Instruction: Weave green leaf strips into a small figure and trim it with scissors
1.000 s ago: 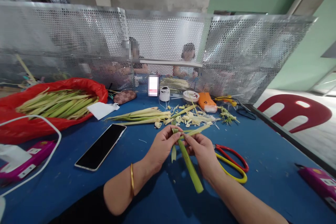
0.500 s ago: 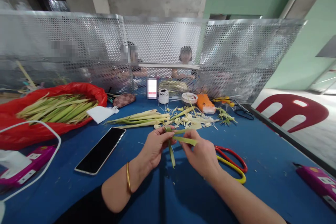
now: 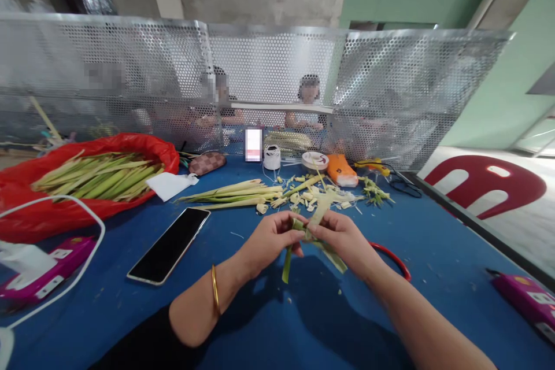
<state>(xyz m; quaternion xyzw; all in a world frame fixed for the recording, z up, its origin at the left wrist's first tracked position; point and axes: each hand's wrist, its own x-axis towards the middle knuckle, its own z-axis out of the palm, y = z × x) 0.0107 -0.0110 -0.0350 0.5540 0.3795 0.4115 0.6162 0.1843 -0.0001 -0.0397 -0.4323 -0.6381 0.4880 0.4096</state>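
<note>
My left hand [image 3: 277, 237] pinches a folded green leaf strip [image 3: 287, 265] between thumb and fingers, over the blue table. Right beside it, my right hand [image 3: 340, 237] is closed on the same leaf piece, where a pale strip [image 3: 321, 211] stands up and another tail [image 3: 333, 257] slants down to the right. The strips cross between the two thumbs; how they interlock is partly hidden by the fingers. Behind the hands lie a bundle of long leaf stalks [image 3: 234, 195] and a heap of cut leaf bits [image 3: 323, 195].
A red bag [image 3: 167, 150] of leaves stands at left, near a phone [image 3: 171, 245] and a purple power strip [image 3: 65, 266]. Red-handled scissors [image 3: 396, 259] lie partly behind my right forearm. String [image 3: 272, 158], a tape roll [image 3: 315, 161] and an orange packet [image 3: 341, 170] stand before a perforated metal screen [image 3: 273, 63].
My right hand has come closer to my left. The strips that pointed right now stand up and slant down. The scissors' yellow handle is now hidden behind my right arm.
</note>
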